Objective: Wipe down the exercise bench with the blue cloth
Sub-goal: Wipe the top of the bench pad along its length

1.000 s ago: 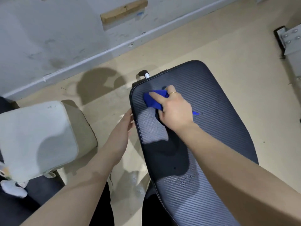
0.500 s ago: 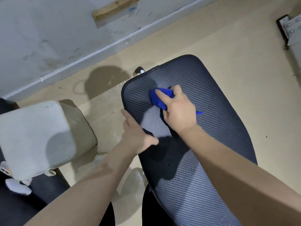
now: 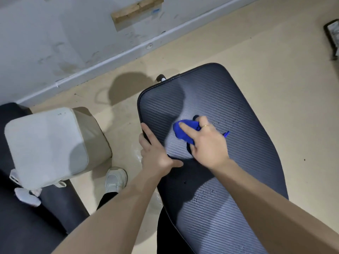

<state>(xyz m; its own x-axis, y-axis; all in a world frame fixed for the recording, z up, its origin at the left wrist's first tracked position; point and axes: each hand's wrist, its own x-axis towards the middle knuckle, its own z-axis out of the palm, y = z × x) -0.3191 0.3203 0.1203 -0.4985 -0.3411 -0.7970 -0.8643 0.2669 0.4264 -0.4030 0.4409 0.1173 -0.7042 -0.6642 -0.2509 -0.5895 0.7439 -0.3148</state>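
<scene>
Your right hand (image 3: 208,143) sits in the middle of the frame on the dark ribbed pad of the bench (image 3: 238,110). It presses the bunched blue cloth (image 3: 184,132) down onto the pad: the forefinger lies straight across the top of the cloth, the other fingers curl round its far side, and a ring shows on one of them. A small tip of the cloth pokes out to the right of your hand. The cloth lies on the upper half of the pad, nearer its left edge than its right.

Your left hand (image 3: 156,153) grips the left edge of the bench just beside the right hand. Its fingers wrap over the rim, the forefinger stretched along the edge and the thumb resting on top of the pad.

Left of the bench, a pale cushioned block (image 3: 47,145) stands on the floor, and a white shoe (image 3: 114,178) shows below it.
</scene>
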